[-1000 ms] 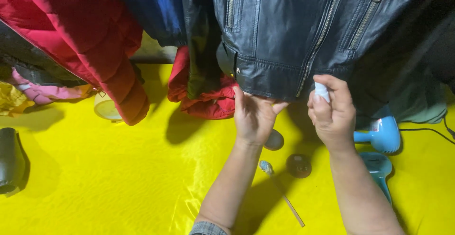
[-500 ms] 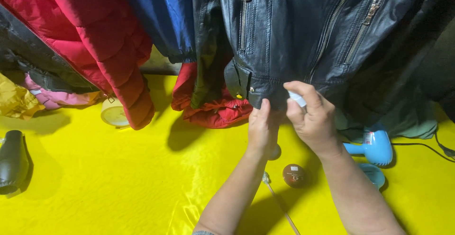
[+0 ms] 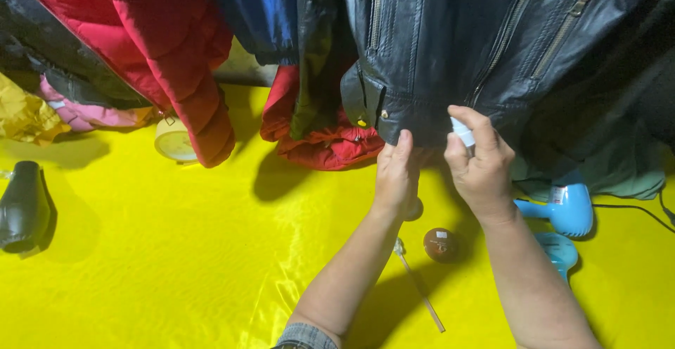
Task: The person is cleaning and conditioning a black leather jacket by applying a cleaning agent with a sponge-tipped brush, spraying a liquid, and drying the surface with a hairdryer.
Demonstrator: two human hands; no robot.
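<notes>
Black leather jacket [image 3: 450,46], hanging; hem handled by two hands.

The hem is pinched by the left hand [image 3: 396,176], fingers closed on the leather. A small white bottle [image 3: 462,131] is gripped in the right hand [image 3: 484,169], touching the hem. A red coat [image 3: 151,46], blue hair dryer [image 3: 566,208] and yellow cloth [image 3: 155,250] are recorded nearby.
</notes>
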